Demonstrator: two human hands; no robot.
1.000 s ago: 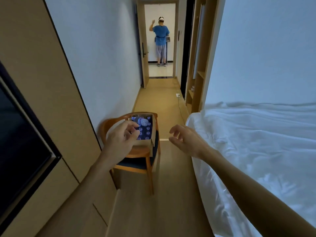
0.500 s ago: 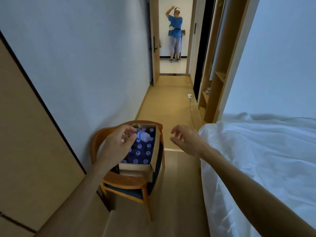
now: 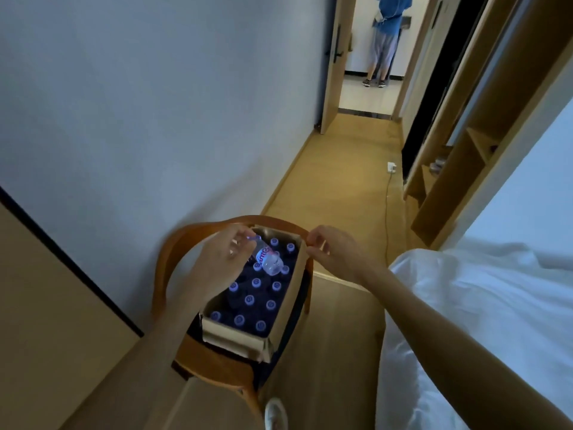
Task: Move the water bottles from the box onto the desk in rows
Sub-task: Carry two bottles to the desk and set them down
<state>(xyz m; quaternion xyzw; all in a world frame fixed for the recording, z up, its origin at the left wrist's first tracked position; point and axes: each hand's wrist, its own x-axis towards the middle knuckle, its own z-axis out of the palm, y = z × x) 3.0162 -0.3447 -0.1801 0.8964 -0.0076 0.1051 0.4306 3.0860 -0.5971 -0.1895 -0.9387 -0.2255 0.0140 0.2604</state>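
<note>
Both hands are reaching forward over a cardboard box (image 3: pixel 280 318) sitting on a wooden chair (image 3: pixel 189 240). Left hand (image 3: pixel 217 259) is curling its fingers around the cap end of one clear water bottle (image 3: pixel 267 259), which is lying on its side across the upright bottle caps (image 3: pixel 249 300). Right hand (image 3: pixel 336 252) is hovering, loosely curled and holding nothing, just past the box's far right corner. Lying bottle's long axis is running diagonally, cap toward the far left, base toward the near right. Judging by this, the pickup step is beginning; next comes lifting it clear and carrying it to the desk, which is not visible. Farther off, a second person (image 3: pixel 386 35) is standing beyond the doorway.
</note>
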